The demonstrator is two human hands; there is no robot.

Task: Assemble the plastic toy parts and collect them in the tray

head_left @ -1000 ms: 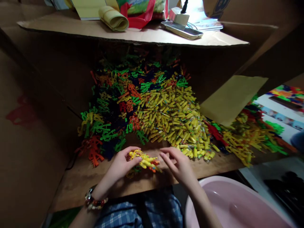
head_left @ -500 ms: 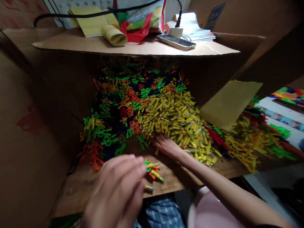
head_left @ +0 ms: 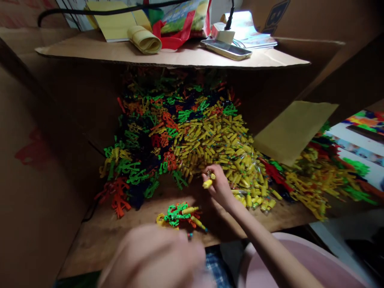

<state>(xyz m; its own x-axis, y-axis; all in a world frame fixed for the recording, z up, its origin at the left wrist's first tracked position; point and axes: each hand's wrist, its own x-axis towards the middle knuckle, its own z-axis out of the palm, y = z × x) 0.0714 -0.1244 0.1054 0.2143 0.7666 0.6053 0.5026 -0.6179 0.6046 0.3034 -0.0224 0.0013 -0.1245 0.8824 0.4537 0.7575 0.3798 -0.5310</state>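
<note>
Nearest the board's front edge my left hand [head_left: 156,256] is a blur — I cannot tell its grip. Just beyond lies a small cluster of pieces [head_left: 180,214]. Farther in, my right hand [head_left: 220,186] pinches a yellow tube [head_left: 207,183] at the yellow pile [head_left: 219,148] — lift cleanly, dragging no neighbours.

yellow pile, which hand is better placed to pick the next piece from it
Right. The right hand rests at the edge of the yellow pile, already pinching a yellow piece. The left hand is blurred, near the camera, away from it.
</note>
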